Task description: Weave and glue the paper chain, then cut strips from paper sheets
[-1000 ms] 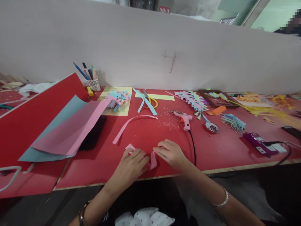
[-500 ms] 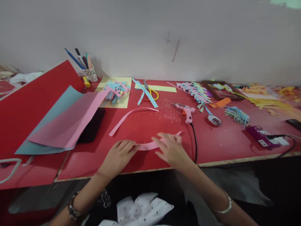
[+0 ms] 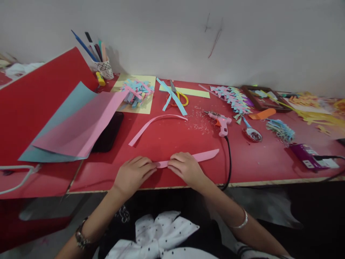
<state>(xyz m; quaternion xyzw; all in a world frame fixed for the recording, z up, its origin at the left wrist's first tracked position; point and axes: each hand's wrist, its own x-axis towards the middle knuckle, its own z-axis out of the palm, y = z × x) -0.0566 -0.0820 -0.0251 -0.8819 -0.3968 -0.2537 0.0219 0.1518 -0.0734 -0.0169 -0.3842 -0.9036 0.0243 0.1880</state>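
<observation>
A pink paper strip (image 3: pixel 206 155) lies low over the red table between my hands. My left hand (image 3: pixel 134 175) pinches its left end, fingers closed. Farther right along the strip, my right hand (image 3: pixel 186 169) grips it with bent fingers, and the strip's free end sticks out past that hand. Just beyond my hands a second, curved pink paper strip (image 3: pixel 155 120) rests on the table. A pink glue gun (image 3: pixel 221 122) lies on its side to the right, its black cord running to the front edge.
Yellow-handled scissors (image 3: pixel 180 99) lie under crossed blue strips (image 3: pixel 176 100). Cut paper pieces (image 3: pixel 136 92) are heaped on a yellow sheet. Pink and blue sheets (image 3: pixel 78 126) partly cover a black phone (image 3: pixel 111 133) at left. A purple extension box (image 3: pixel 307 157) stands at right.
My right hand has moved left along the strip, closer to my left hand, and closed on it. More of the strip's right end shows. The camera view has shifted slightly.
</observation>
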